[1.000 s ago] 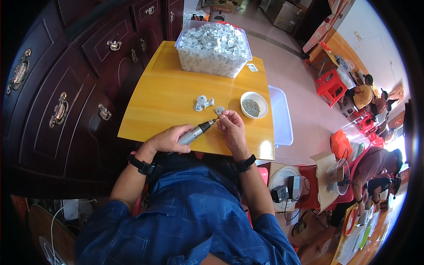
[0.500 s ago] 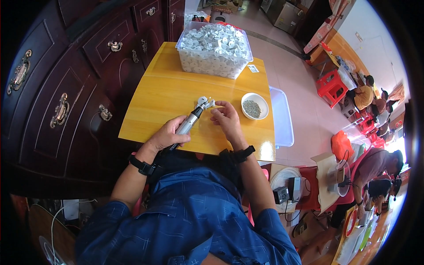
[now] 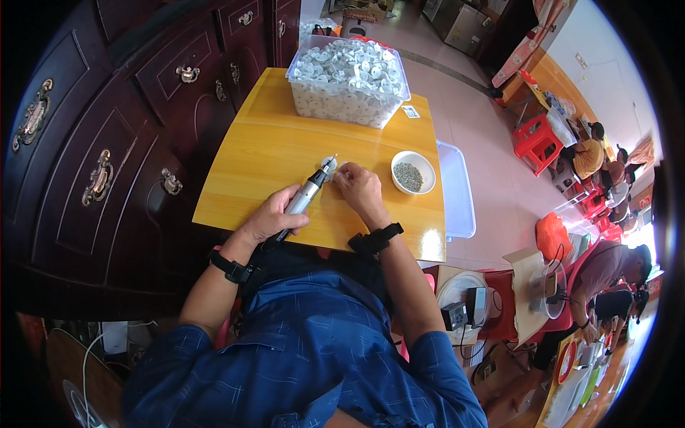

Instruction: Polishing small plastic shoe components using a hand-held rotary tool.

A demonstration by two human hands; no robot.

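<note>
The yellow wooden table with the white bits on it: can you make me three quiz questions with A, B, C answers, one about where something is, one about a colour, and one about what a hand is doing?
1. Where is the small round white bowl of grey bits?
A. on the yellow wooden table, to the right of the right hand
B. on the floor
C. inside the clear plastic tub

2. What colour is the person's shirt?
A. red
B. blue
C. green

3. What is the left hand doing?
A. lying open and empty
B. lifting the tub
C. holding a slim grey pen-shaped power tool

Answers: 1 A, the bowl sits on the tabletop just past the right hand. 2 B, the sleeves and back are blue. 3 C, its grip is closed on the tool, whose tip meets the small white piece at the right fingertips.
</note>
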